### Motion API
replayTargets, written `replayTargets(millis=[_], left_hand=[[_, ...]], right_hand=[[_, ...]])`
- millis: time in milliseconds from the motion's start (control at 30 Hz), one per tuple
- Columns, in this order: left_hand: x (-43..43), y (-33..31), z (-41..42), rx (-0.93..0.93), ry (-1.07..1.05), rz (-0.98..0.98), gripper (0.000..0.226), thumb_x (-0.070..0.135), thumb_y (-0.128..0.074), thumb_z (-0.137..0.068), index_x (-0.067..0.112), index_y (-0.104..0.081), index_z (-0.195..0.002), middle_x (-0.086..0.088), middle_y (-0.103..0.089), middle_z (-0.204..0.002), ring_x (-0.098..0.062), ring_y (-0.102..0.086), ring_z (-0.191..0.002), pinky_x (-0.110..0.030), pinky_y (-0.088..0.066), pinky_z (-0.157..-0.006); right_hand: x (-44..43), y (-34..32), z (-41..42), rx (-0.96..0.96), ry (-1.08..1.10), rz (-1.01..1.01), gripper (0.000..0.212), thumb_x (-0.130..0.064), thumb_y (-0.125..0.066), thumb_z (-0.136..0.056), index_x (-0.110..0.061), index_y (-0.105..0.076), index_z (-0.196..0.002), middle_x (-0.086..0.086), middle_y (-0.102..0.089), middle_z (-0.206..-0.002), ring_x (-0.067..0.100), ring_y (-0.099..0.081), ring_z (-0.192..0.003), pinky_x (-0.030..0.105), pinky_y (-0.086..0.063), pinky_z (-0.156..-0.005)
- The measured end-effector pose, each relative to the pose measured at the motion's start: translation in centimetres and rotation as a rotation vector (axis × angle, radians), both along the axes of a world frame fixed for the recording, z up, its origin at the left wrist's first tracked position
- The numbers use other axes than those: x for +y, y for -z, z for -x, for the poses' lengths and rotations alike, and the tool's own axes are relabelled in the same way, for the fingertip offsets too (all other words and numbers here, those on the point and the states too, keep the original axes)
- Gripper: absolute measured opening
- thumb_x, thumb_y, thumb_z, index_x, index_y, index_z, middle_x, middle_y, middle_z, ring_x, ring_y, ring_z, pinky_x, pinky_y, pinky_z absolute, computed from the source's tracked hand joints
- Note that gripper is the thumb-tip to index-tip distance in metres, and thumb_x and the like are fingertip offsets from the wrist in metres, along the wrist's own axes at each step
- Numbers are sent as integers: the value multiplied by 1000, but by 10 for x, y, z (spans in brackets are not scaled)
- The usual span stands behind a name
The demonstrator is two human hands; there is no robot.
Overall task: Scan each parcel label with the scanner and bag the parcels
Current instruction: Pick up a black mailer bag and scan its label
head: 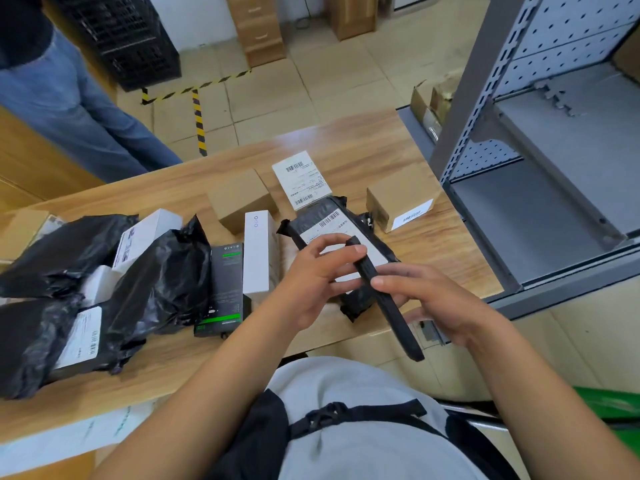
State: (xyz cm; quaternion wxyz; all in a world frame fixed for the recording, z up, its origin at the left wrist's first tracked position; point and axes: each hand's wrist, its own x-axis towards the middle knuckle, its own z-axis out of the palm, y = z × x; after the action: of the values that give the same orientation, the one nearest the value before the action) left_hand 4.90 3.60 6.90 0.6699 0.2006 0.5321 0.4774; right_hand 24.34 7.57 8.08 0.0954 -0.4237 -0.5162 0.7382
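Over the tabletop [363, 150], our left hand [317, 275] and right hand [429, 303] grip the scanner [396, 320], fingers [408, 271] curled. Tilted edge-on, it may miss the parcel label [327, 221].

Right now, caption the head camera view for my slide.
Left hand and right hand hold a black scanner over a labelled black parcel on a wooden table.

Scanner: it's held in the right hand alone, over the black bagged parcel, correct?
Not quite: the head view shows both hands on the scanner, left hand pinching its far end, right hand gripping its middle, over the black bagged parcel.
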Motion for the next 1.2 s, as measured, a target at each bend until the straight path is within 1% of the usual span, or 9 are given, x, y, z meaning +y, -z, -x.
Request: replayTargets(millis=[200, 400, 500, 600, 700, 767, 933, 1033, 1200], left_hand=[[-3, 12, 8, -44, -26, 28, 53, 25, -88, -68, 18, -62, -113, -18, -68, -122, -31, -69, -106, -36, -57, -81], [3, 18, 26, -59, 70, 44, 49, 32, -84, -71, 19, -65, -115, -14, -65, -126, -28, -66, -113, -38, -55, -89], [6, 23, 38, 67, 17, 77, 39, 44, -75, -80, 23, -68, -112, -1, -67, -121, -18, -63, -115, -29, -56, -87], [8, 37, 49, 370, -78, 112, 36, 28, -73, -86, 27, -58, -119, 8, -61, -119, -6, -61, -102, -11, -49, -71], [3, 60, 45, 679, 47, 92, 79, 23, -79, -76, 28, -37, -144, 7, -38, -135, -10, -44, -122, -23, -39, -100], [0, 73, 35, 674, 82, 96, 93, 22, -79, -75, 26, -26, -152, 1, -29, -146, -16, -33, -135, -32, -30, -111], [9, 90, 33, 697, 97, 10, 89, 11, -70, -85, 17, -15, -156, -4, -16, -161, -21, -18, -147, -33, -16, -120], [16, 96, 38, 783, 128, -26, 82, 7, -66, -88, 15, -19, -155, -8, -14, -162, -27, -19, -147, -39, -19, -121], [18, 109, 46, 792, 214, -108, 81, 4, -63, -90, 18, -18, -156, -5, -5, -166, -27, -14, -148, -33, -14, -118]], right_hand=[[1, 1, 13, -39, 7, 33, 29, -42, -74, -76, -32, -81, -102, -4, -80, -101, 2, -72, -77, 16, -55, -60], [8, -5, 27, -148, -35, 67, 33, -45, -79, -66, -34, -81, -97, -4, -80, -97, 3, -72, -76, 18, -56, -61], [18, -14, 28, -315, -61, 26, 37, -58, -79, -54, -45, -79, -89, -11, -80, -93, 10, -73, -87, 33, -60, -74], [30, -26, 29, -514, -61, -102, 46, -64, -80, -47, -42, -76, -86, -15, -76, -89, 8, -68, -91, 32, -53, -75], [40, -38, 34, -838, -224, -310, 57, -65, -79, -51, -33, -68, -97, -6, -73, -93, 13, -73, -75, 31, -54, -66], [43, -46, 39, -1046, -377, -437, 54, -62, -78, -55, -26, -65, -93, -2, -74, -76, 14, -70, -53, 30, -56, -64], [42, -61, 54, -1301, -625, -600, 51, -63, -76, -55, -21, -56, -77, -2, -66, -66, 17, -61, -59, 28, -35, -50], [39, -66, 63, -1386, -713, -629, 50, -63, -76, -59, -22, -55, -78, -3, -64, -75, 16, -59, -62, 28, -34, -50], [33, -65, 62, -1456, -750, -677, 50, -65, -71, -56, -24, -59, -81, -4, -65, -79, 17, -63, -66, 28, -38, -52]])
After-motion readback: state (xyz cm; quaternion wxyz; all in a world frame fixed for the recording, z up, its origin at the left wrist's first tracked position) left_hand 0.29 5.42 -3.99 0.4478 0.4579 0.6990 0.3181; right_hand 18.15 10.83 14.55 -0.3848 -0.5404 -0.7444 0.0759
